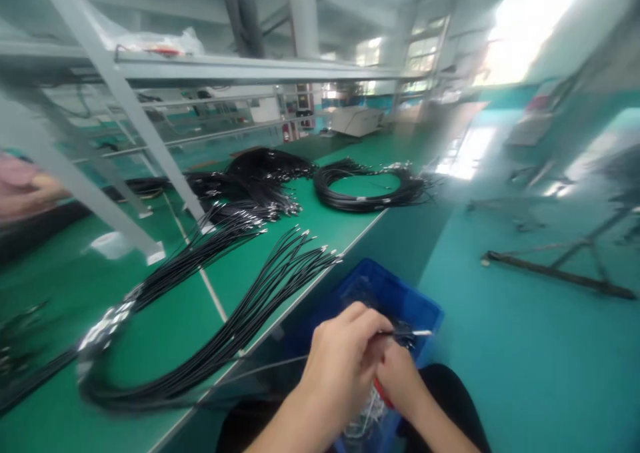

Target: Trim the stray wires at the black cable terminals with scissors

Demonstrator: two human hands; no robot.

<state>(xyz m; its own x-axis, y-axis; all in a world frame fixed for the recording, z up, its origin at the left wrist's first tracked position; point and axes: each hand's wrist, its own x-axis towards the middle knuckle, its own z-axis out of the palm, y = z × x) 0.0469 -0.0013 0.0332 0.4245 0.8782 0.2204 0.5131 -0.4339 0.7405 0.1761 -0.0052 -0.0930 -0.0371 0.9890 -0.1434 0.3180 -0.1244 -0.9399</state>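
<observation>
My left hand (pixel 345 349) is closed round a thin black cable (pixel 400 333), whose pale stripped-looking tip points to the right. Just below and touching it, my right hand (pixel 403 376) is closed on a red-handled tool (pixel 383 393); its working end is hidden behind my hands. Both hands are above a blue plastic bin (pixel 425 303) that holds clear plastic and small loose pieces. Left of them, a bundle of black cables (pixel 240 326) bends in a U on the green tabletop, its metal-tipped ends fanned toward the table edge.
A coiled cable bundle (pixel 350 203) and a heap of black cables (pixel 265 166) lie farther along the green table (pixel 280 279). White shelf posts (pixel 135 126) rise from it. A person's arm (pixel 35 193) shows at far left. A stand's metal leg (pixel 560 269) rests on the floor at right.
</observation>
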